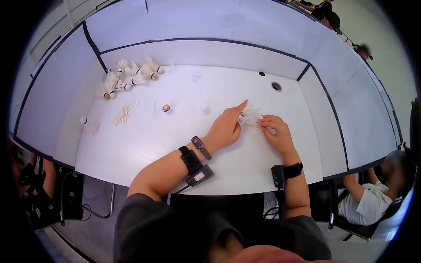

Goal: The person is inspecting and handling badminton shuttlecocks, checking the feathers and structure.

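Note:
A loose bunch of white feathers (251, 117) lies on the table between my two hands. My left hand (224, 128) is at the bunch's left side, index finger stretched out along its far edge and thumb apart, nearer me. On the opposite side my right hand (277, 132) touches the feathers with its fingertips, the thumb slightly apart from the fingers. Part of the bunch is hidden under my left fingers. To the left of my hands, a small round piece with a blue rim and an orange-brown top (166, 108) stands with a feather beside it.
Several shuttlecocks (127, 81) are heaped at the back left. Nearer are a small pile of pale sticks (125, 113) and a lone shuttlecock (84, 120) by the left edge. A cable hole (276, 86) is at the back right. Low partitions (201, 52) enclose the table; people sit on both sides.

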A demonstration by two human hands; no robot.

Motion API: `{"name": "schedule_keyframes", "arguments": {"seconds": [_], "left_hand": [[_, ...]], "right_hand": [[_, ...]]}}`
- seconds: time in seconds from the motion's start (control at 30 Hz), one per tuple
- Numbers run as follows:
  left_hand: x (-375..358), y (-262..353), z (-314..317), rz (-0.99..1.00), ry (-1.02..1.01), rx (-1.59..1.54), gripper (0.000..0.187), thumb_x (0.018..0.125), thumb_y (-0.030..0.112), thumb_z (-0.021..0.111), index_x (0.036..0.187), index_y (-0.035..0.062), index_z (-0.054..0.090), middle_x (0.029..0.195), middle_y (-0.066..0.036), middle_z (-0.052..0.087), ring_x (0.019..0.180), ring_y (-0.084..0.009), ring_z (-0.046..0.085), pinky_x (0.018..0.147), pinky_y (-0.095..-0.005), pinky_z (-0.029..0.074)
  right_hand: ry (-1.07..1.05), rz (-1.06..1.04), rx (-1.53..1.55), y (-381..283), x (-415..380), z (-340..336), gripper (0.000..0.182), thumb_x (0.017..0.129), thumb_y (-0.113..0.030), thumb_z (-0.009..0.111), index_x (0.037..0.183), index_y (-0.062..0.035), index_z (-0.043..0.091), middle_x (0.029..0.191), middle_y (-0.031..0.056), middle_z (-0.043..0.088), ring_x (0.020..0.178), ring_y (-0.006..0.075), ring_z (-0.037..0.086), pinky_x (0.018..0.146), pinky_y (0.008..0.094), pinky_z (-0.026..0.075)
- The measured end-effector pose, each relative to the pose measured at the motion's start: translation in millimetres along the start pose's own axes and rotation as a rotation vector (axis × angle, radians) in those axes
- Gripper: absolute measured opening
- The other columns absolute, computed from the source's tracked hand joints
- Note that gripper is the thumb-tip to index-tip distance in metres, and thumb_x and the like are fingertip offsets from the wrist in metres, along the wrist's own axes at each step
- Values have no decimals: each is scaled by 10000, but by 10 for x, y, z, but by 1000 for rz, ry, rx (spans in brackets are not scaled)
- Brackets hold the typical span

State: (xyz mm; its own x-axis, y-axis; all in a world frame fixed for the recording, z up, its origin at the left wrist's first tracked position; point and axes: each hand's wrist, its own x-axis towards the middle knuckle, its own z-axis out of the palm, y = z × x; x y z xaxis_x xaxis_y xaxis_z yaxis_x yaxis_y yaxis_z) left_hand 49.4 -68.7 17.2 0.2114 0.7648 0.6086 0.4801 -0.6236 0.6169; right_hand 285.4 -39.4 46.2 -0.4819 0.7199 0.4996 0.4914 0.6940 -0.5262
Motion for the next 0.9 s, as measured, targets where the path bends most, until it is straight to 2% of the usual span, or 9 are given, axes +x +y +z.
{"name": "schedule_keyframes", "arguments": {"seconds": [0.23, 0.33, 0.63, 0.9], "left_hand": [[7, 5, -16, -52, -32, -67, 742, 826, -40, 499, 1540, 53, 320, 1192, -244, 589, 1085, -396, 556, 953, -446, 466], [1, 3, -10, -63, -45, -73, 740, 830, -36, 502, 1540, 50, 316, 1208, -242, 588, 1101, -398, 547, 970, -454, 453], [6, -1, -14, -55, -75, -67, 708, 830, -59, 495, 1514, 62, 357, 1227, -211, 583, 1107, -386, 546, 979, -451, 456], [7, -3, -21, -61, -82, -64, 573, 822, -53, 523, 1385, 37, 468, 1227, -195, 583, 1147, -384, 553, 1001, -443, 457]], "right_hand": [[28, 26, -31, 14, -5, -56, 246, 801, 98, 651, 997, -19, 745, 1047, 112, 734, 1126, 297, 657, 930, 371, 520], [70, 7, -54, -13, 7, -104, 198, 807, 62, 674, 968, -29, 748, 1002, 108, 735, 1056, 294, 672, 892, 365, 533], [36, 164, -20, -92, -22, -263, 148, 826, 19, 674, 954, -18, 737, 906, 108, 717, 849, 255, 675, 748, 321, 513], [-9, 142, -7, -134, -22, -233, 168, 843, -16, 692, 1007, -26, 730, 793, 89, 644, 734, 226, 618, 695, 317, 492]]}}
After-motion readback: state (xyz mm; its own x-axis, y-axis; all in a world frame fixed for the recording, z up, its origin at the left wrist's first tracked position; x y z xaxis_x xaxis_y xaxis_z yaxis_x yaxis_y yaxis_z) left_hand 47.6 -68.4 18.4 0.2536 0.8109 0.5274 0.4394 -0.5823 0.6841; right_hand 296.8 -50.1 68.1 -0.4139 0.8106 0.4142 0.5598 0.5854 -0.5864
